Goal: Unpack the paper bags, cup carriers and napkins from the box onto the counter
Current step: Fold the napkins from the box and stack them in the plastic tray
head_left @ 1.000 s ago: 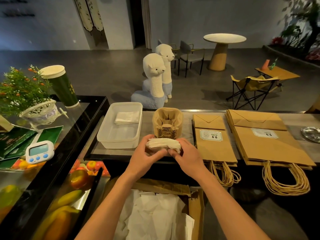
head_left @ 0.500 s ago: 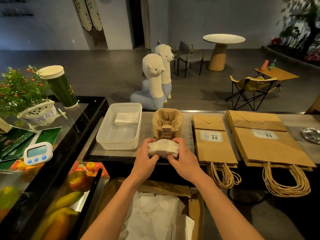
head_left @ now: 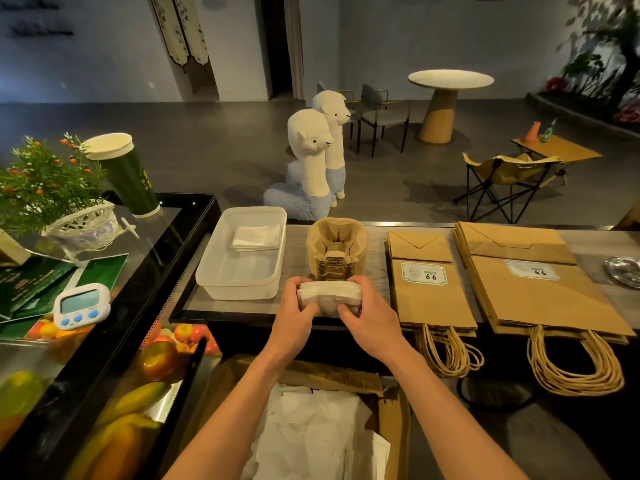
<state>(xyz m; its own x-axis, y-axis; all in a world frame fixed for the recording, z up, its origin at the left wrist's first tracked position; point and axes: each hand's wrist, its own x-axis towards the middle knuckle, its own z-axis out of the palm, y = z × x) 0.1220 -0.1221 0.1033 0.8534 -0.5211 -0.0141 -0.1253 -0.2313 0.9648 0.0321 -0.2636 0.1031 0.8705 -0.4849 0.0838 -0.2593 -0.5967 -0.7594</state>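
At the centre of the frame, the left hand [head_left: 294, 317] and the right hand [head_left: 369, 317] grip a stack of napkins [head_left: 329, 296] at the near edge of the grey counter [head_left: 376, 265], just before the cup carriers [head_left: 336, 251]. Paper bags [head_left: 429, 299] lie to the right and a clear tub [head_left: 242, 268] to the left. On the room's floor behind stand alpaca figures [head_left: 311, 161] and a round table [head_left: 446, 95].

1. Grey counter [head_left: 594, 247], clear tub [head_left: 239, 289] at its left end.
2. Next along, all stacked: cup carriers [head_left: 336, 251], small bags [head_left: 429, 299], large bags [head_left: 540, 299], bag handles overhanging the near edge.
3. Metal dish [head_left: 623, 271], far right.
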